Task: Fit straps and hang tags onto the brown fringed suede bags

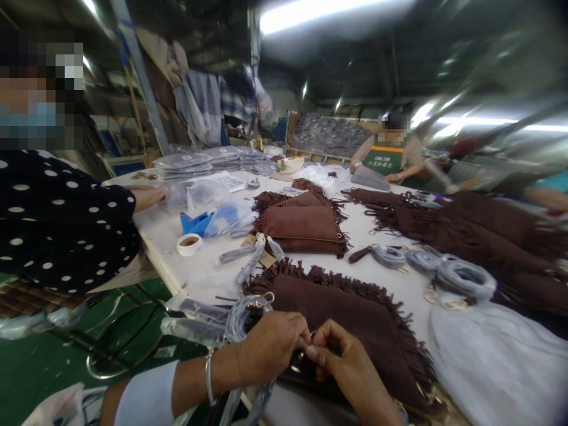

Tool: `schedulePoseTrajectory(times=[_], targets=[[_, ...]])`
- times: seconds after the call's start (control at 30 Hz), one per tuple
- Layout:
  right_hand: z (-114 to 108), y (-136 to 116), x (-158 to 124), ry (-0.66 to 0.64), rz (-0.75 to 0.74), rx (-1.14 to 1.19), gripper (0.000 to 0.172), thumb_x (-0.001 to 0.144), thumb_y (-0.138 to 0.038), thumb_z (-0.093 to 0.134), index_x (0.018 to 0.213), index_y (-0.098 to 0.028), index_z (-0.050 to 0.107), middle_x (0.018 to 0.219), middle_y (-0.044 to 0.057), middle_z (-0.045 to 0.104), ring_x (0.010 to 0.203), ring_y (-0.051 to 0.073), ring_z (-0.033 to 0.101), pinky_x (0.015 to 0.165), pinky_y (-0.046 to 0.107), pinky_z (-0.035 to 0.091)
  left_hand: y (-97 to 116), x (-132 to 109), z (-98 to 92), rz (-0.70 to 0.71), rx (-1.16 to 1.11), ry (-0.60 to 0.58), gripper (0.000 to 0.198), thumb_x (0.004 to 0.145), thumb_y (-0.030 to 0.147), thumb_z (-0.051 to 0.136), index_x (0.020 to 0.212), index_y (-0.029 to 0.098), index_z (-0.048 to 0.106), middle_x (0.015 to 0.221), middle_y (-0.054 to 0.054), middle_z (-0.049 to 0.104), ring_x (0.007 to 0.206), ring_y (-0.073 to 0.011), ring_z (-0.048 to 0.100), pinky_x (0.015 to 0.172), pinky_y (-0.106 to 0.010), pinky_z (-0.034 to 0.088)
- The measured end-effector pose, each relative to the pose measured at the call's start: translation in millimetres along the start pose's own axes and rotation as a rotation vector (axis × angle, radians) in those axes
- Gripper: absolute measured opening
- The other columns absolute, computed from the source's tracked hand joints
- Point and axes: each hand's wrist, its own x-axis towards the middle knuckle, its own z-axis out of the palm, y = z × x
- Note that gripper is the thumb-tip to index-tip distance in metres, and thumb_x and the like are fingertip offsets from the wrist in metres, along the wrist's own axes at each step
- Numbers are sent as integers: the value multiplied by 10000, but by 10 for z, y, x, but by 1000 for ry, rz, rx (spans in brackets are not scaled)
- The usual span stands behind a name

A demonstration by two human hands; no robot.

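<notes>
My left hand [277,340] and my right hand [339,355] meet at the near edge of a dark brown fringed bag [337,307] lying on the table. Both are closed, fingertips pinched together around something small. Glints of gold metal show just below them, but the fingers hide the piece itself. Left of my left hand lies a coiled strap in clear plastic wrap [238,316], with a gold clasp [265,300] on top. Farther off sits another brown fringed bag [302,228] with a zipper along its near side.
A tape roll [189,244] and blue plastic [197,223] lie toward the table's left edge. Several wrapped straps [465,277], white bags [501,361] and more brown fringed bags [492,225] cover the right. One person [62,219] stands at left; another [386,157] works across the table.
</notes>
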Motion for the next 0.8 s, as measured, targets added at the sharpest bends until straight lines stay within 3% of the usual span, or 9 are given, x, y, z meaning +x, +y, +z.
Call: schedulePoseTrajectory(times=[0.23,0.37,0.43,0.47,0.63,0.8], targets=[[30,5,17,46,-26,6,252,753,-370,725,724,-201,541,555,-73,549,479,103,511,485,217,426,56,40,-56,1,-1,40,144,884,91,491,862,181,602,835,-10,643,760,-150,602,716,-238,443],[39,9,-52,128,-79,31,271,751,-412,729,804,-191,582,648,-56,573,537,106,550,537,226,471,5,-67,-313,5,44,246,216,932,126,431,1065,190,588,1111,-61,637,1073,-185,579,975,-309,436],[53,16,-103,159,-78,51,293,754,-435,721,852,-193,588,644,-47,591,562,120,571,576,241,493,-115,-203,-437,-82,159,345,315,925,135,423,1215,183,537,1288,-98,568,1243,-219,485,1095,-389,353],[62,21,-123,169,-77,54,303,757,-445,714,871,-194,589,636,-41,601,572,130,581,591,251,501,-188,-280,-485,-140,206,339,360,914,139,428,1262,180,513,1338,-109,538,1283,-232,454,1118,-413,330],[95,18,-159,218,-122,-7,310,771,-466,681,885,-192,593,635,-18,627,586,157,599,602,279,514,-377,-517,-644,-287,291,39,451,850,160,478,1298,207,504,1309,-85,581,1222,-227,522,1059,-371,395],[155,38,-439,285,-172,-127,283,822,-470,632,896,-198,605,676,-2,630,645,162,608,647,277,503,-114,-512,-884,-379,447,-154,254,797,251,519,1023,210,625,980,-65,694,941,-270,647,824,-358,476]])
